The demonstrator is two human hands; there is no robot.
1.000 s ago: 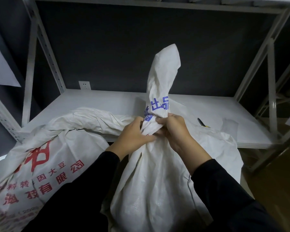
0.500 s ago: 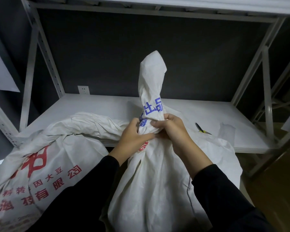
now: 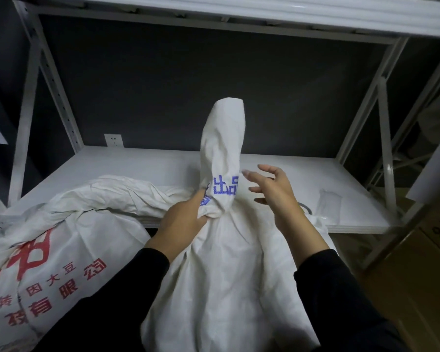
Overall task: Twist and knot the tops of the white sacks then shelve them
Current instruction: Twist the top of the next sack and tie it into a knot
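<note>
Left hand (image 3: 186,219) grips the twisted neck of the white sack (image 3: 226,275), centre frame, at the front edge of the white shelf (image 3: 137,163). Right hand (image 3: 272,189) released, fingers spread, just beside the neck. Red-printed sack (image 3: 48,250) lower left. Dark wall (image 3: 188,85) and socket (image 3: 114,140) behind.

The sack (image 3: 229,262) is white woven cloth, matt and creased. The shelf (image 3: 148,163) board looks smooth and matt white; its frame (image 3: 59,80) is painted metal.

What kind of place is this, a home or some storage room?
Most likely a storeroom or small warehouse. A metal shelving rack stands against a dark wall, large printed white sacks rest at its front edge, and cardboard boxes show at the right.
</note>
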